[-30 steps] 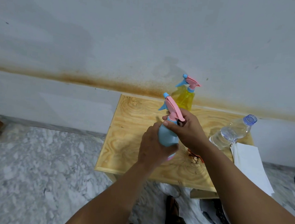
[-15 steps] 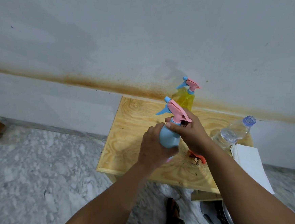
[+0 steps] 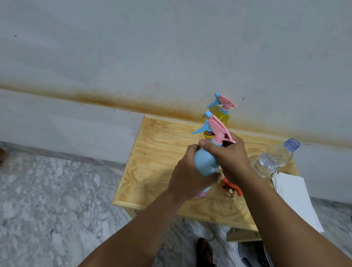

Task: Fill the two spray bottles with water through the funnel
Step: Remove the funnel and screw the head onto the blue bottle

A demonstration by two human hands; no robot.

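Note:
My left hand (image 3: 188, 174) grips the body of a blue spray bottle (image 3: 205, 161), held above the wooden table (image 3: 161, 153). My right hand (image 3: 228, 156) is curled round the bottle's neck, just under its pink spray head (image 3: 217, 128). A yellow spray bottle (image 3: 218, 114) with the same pink head stands at the table's back edge by the wall. A clear water bottle (image 3: 274, 160) without a cap stands at the right. An orange thing (image 3: 230, 184), possibly the funnel, lies on the table, mostly hidden under my right wrist.
A stack of white paper (image 3: 294, 197) overhangs the table's right edge. The table stands against a stained wall on a marble floor (image 3: 50, 197). Dark things lie on the floor under the table's front right corner (image 3: 254, 255).
The blue bottle's pink spray head has turned between the frames while both hands keep their hold. The view has shifted slightly.

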